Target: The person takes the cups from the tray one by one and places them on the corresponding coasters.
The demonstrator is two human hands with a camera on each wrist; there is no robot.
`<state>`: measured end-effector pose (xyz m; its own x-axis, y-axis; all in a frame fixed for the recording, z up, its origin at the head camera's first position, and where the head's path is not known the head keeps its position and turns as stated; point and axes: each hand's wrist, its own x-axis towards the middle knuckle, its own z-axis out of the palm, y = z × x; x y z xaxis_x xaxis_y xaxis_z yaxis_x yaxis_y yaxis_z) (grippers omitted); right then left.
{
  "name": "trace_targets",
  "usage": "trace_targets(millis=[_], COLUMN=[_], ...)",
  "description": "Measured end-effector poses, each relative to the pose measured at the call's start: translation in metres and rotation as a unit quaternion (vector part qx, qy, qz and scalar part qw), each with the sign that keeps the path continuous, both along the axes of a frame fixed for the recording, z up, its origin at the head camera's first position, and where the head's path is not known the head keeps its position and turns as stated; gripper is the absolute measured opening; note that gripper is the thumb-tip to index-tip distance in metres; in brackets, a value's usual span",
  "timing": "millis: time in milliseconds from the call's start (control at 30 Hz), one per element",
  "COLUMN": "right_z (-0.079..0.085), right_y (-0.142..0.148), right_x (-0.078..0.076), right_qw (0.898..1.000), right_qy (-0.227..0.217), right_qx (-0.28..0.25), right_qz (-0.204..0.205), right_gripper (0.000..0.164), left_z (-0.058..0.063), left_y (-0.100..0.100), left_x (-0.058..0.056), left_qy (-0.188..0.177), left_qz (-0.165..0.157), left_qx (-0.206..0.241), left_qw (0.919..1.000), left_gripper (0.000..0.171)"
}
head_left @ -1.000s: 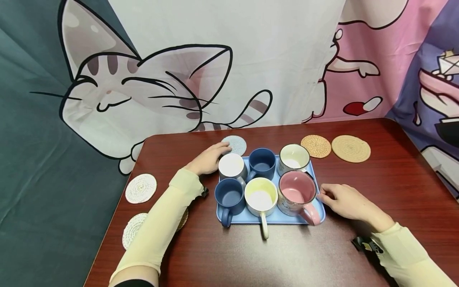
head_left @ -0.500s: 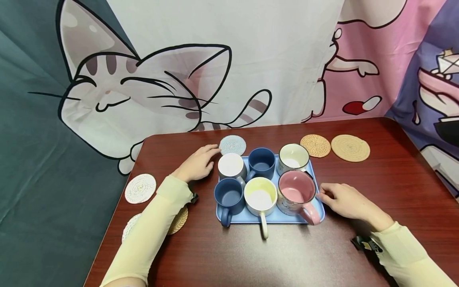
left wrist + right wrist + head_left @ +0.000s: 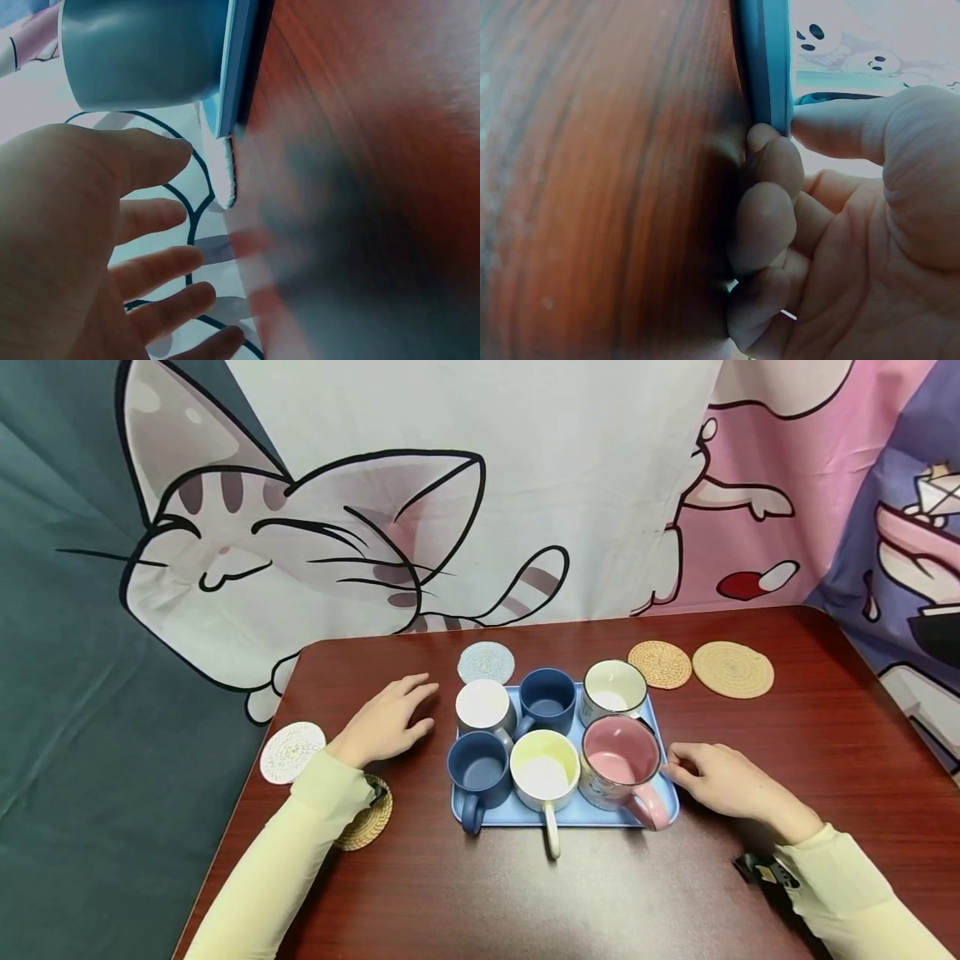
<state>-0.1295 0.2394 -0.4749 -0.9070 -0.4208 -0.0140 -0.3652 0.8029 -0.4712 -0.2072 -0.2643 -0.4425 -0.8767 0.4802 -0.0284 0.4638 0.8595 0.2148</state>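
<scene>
Six mugs [image 3: 546, 772] in two rows on a tray [image 3: 600, 817], coasters [image 3: 486, 662] behind it and to its left.

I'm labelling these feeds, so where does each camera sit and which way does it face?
Head: worn on the head, facing forward and down at the tray; both sleeves, left hand and right hand show.
Left wrist: on that wrist, looking past the left hand's fingers to the tray edge and a mug.
Right wrist: on that wrist, looking at the right hand pinching the tray edge.
Both wrist views share the tray and table.
</scene>
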Motion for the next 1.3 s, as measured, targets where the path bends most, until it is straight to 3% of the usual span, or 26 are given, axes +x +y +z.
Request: trace_targets(millis=[300,567,833,1300], right_z=[0.000,0.000,0.001,0.002], right_y=[0.000,0.000,0.000,-0.001], right_x=[0.000,0.000,0.000,0.001], right_qw=[1.000,1.000,1.000,1.000], right_qy=[0.000,-0.007,-0.004,-0.003], right_qx=[0.001,0.002,0.002,0.002], right_qz=[0.000,-0.003,-0.002,-0.006], right_gripper=[0.034,0.034,0.033,0.035], left_z=[0.003,-0.006,-0.015,-0.021], left_y=[-0.015,-0.029,-0.036,-0.049], left_x=[0.039,0.070,0.099,0.137], left_qy=[0.022,0.003,0.037,0.037], left_qz=[0.006,0.042,0.054,0.079], left_qx=[-0.007,-0.011,-0.018,-0.023], left_qw=[0.9997,0.9991,0.9977,0.9959], left_gripper=[0.067,0.074,0.076,0.077])
